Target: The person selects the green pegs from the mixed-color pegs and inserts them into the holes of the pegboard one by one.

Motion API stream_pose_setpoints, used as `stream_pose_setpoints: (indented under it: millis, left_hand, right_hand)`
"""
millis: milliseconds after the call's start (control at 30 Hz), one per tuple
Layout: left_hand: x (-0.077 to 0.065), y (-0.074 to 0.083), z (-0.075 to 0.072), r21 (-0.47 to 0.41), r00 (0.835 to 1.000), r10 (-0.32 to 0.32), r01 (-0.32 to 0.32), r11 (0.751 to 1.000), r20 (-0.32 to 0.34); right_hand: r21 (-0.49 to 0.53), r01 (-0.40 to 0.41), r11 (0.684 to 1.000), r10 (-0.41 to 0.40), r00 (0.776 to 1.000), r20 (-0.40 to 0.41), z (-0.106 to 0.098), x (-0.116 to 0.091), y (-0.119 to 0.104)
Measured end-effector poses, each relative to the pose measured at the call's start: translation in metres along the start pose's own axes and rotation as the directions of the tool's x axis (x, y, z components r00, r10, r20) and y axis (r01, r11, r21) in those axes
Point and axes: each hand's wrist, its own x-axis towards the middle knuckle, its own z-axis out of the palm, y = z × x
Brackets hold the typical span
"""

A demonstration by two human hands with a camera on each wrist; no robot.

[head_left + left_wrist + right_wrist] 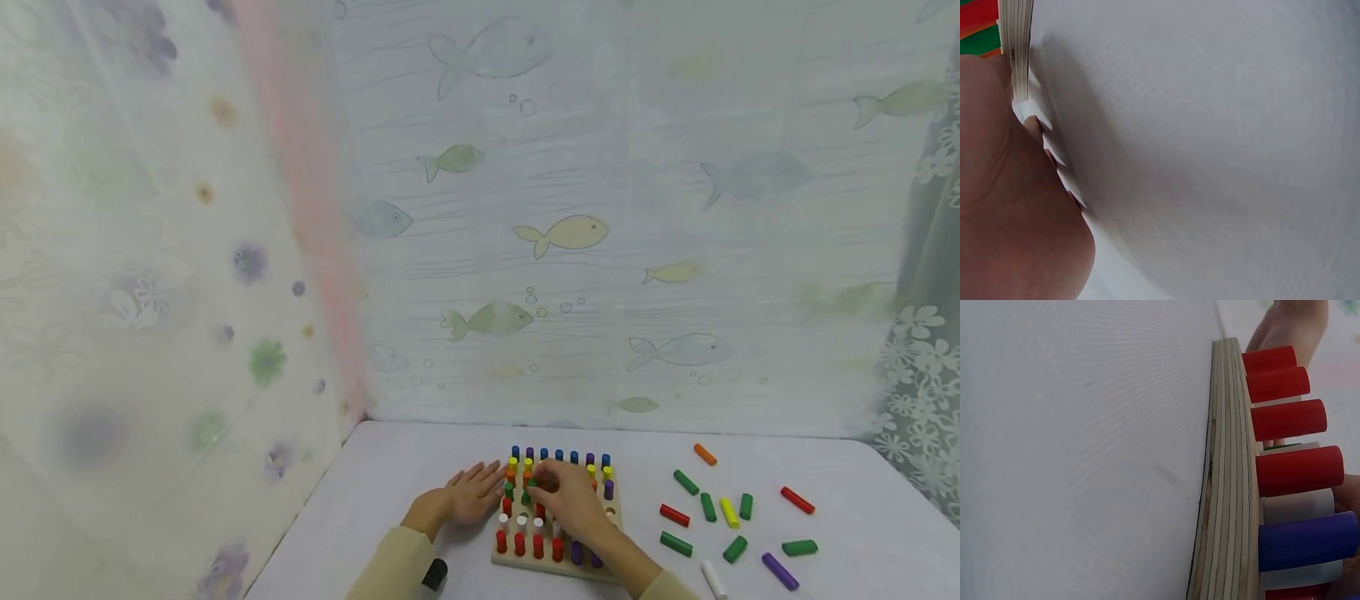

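Note:
A wooden pegboard (536, 567) carries rows of round pegs in blue, yellow, orange, green, red, white and purple. Flat on the table at the board's left side, my left hand (474, 493) has its fingers spread, fingertips right at the board's edge. My right hand (572, 500) is over the middle of the board, pinching a green peg (532, 482) between thumb and fingers. Just below that, another green peg (526, 496) shows near the fingertips. The right wrist view catches the board's layered side (1225, 462) with red pegs (1300, 470) and a purple peg (1307, 540).
Right of the board lie several loose pegs, among them a red peg (797, 500), a purple peg (780, 572), a white peg (714, 580) and an orange peg (705, 454). A black object (435, 574) sits beside the left sleeve (393, 567). Fish-patterned curtain (570, 233) hangs behind the table.

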Motion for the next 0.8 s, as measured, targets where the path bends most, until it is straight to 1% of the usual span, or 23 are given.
stream_pose_setpoints:
  millis: [167, 433, 600, 667, 800]
  left_hand:
    - [-0.0017, 0.0021, -0.0004, 0.007, 1.0, -0.001, 0.001, 1.0, 0.0]
    - [-0.0081, 0.0098, -0.0047, 0.013, 1.0, -0.024, 0.024, 1.0, -0.005]
    - [-0.0082, 0.0088, -0.0063, 0.036, 1.0, 0.001, -0.001, 0.999, 0.001]
    - [-0.0062, 0.006, -0.0044, 0.032, 1.0, 0.008, -0.008, 0.999, 0.004]
    - [-0.0041, 0.004, -0.0019, 0.004, 1.0, 0.002, -0.002, 1.0, -0.001]
  right_hand:
    - [-0.018, 0.011, 1.0, -0.011, 1.0, 0.006, 0.0011, -0.0006, 0.0011]
    - [-0.047, 0.035, 0.998, -0.034, 0.999, 0.018, 0.0004, -0.0009, 0.0011]
    - [-0.071, 0.05, 0.996, -0.048, 0.998, 0.035, 0.0001, -0.0002, 0.0011]
    - [-0.078, 0.062, 0.995, -0.058, 0.997, 0.046, -0.0002, -0.0002, 0.0007]
    - [-0.086, 0.086, 0.993, -0.08, 0.994, 0.074, -0.0014, -0.0006, -0.0014]
